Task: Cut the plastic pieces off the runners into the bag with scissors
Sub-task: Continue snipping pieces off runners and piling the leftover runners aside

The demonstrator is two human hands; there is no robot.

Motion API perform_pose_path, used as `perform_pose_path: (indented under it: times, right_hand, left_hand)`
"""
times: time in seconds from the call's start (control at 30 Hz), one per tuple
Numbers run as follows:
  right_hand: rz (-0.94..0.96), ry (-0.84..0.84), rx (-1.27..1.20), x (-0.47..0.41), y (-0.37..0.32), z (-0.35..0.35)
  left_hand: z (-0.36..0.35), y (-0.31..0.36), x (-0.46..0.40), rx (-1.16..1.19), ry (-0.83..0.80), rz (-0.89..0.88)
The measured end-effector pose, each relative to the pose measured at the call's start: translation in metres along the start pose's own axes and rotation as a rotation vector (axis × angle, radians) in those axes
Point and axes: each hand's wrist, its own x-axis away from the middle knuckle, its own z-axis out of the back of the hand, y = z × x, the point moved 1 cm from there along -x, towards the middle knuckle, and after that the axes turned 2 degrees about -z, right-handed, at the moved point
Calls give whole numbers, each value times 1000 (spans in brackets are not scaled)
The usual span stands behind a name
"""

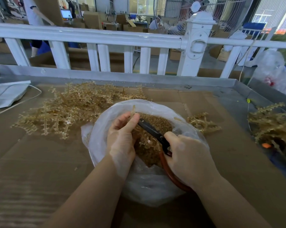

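A clear plastic bag [155, 183] lies open in the middle of the table, holding a heap of small amber cut pieces [157, 122]. Over its mouth my left hand [121, 139] pinches an amber runner [133, 111], most of it hidden behind the fingers. My right hand [188, 157] grips the red-brown handles of the scissors [153, 130]. Their black blades point up-left toward the left fingertips, and the tips are hidden behind them.
A big pile of amber runners [65, 111] lies at the back left on the cardboard-covered table [40, 162]. Smaller heaps sit at right [203, 122] and far right [270, 127]. A white railing [106, 38] runs behind; white sheets and a cord [7, 96] lie at left.
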Motion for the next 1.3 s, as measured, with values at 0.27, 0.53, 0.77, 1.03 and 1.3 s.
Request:
perform_pose_path:
  times: [0.27, 0.53, 0.77, 1.03, 1.3]
  right_hand:
    - [-65, -70, -215, 1, 1, -3]
    - [-91, -85, -336, 1, 1, -3]
    - [-85, -85, -335, 2, 2, -2]
    - [-94, -161, -395, -4, 7, 2]
    - [-109, -149, -332, 0, 6, 0]
  left_hand:
    - [1, -5, -7, 7, 126, 17]
    - [7, -8, -13, -13, 143, 106]
    - [10, -9, -13, -67, 58, 129]
    - [11, -7, -10, -112, -99, 160]
    - [10, -10, -8, -225, -74, 60]
